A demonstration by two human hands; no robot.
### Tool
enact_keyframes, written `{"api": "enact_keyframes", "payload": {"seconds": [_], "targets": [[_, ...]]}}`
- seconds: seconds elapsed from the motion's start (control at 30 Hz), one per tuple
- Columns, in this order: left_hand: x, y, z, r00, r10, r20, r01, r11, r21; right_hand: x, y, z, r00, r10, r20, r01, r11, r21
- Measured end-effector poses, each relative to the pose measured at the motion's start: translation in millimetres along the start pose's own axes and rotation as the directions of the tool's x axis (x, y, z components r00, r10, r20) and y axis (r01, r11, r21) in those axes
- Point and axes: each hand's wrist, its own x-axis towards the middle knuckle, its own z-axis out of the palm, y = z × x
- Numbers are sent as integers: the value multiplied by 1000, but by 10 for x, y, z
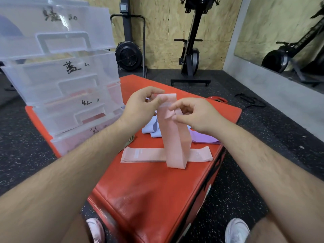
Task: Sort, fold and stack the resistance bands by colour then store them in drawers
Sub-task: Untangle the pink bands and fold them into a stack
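The left hand (142, 104) pinches the top end of the held pink band (175, 141) between thumb and fingertips. The right hand (192, 114) pinches the same band a little lower, at its right edge, where a small fold of the material bunches up. Both hands hold it in the air above the middle of the red padded block (154, 199).

The band hangs as a flattened loop with its long axis running up and down. Its upper end is at the fingers and its folded lower end points down towards the block. That lower end hangs in front of the pink stack (143, 155) (whether it touches the stack cannot be told).

The pink stack lies flat on the block with its long axis running left to right, so the hanging band crosses it at a right angle. Beyond the stack, on the far side of the hands, lie the pale lilac bands (151, 128), loosely heaped. A purple band (205, 138) lies to their right, near the block's right edge.

The clear drawer unit (73, 74) stands on the far left part of the block, and its fronts carry handwritten marks. Its top drawer juts out towards the camera (the lower ones show pink through the plastic).
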Motion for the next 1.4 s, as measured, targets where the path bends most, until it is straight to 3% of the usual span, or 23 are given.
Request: {"api": "enact_keyframes", "payload": {"seconds": [0.13,0.33,0.43,0.53,0.6,0.67,0.87,1.0,1.1,1.2,1.4], "targets": [[-18,-23,27,999,29,23,-29,999,22,22,54,-7,994,-61,-87,58,998,-38],[-35,-95,63,971,216,107,-236,938,252,80,85,-3,977,-95,-192,80,993,-83],[-7,-72,33,983,176,54,-184,942,279,61,25,14,969,-140,-205,137,990,-26],[-29,-13,33,994,71,83,-81,988,133,37,-37,35,959,-159,-236,178,982,61],[-58,28,31,994,-13,110,17,999,-35,26,-59,53,964,-156,-214,182,978,103],[-69,27,35,993,-50,106,58,995,-76,12,-61,86,979,-143,-147,163,978,132],[-75,-69,-55,982,15,188,-28,997,69,111,66,229,986,-79,-148,97,988,117],[-96,-116,-172,975,30,220,-64,987,146,193,163,361,991,-20,134,1,990,143],[-114,-162,-249,978,30,205,-82,966,247,226,155,466,995,-1,101,-9,995,101],[-126,-224,-317,978,36,205,-99,947,307,273,118,537,999,1,51,-9,987,163],[-148,-278,-392,981,18,191,-67,965,252,306,80,584,987,7,163,-31,989,148]]}}
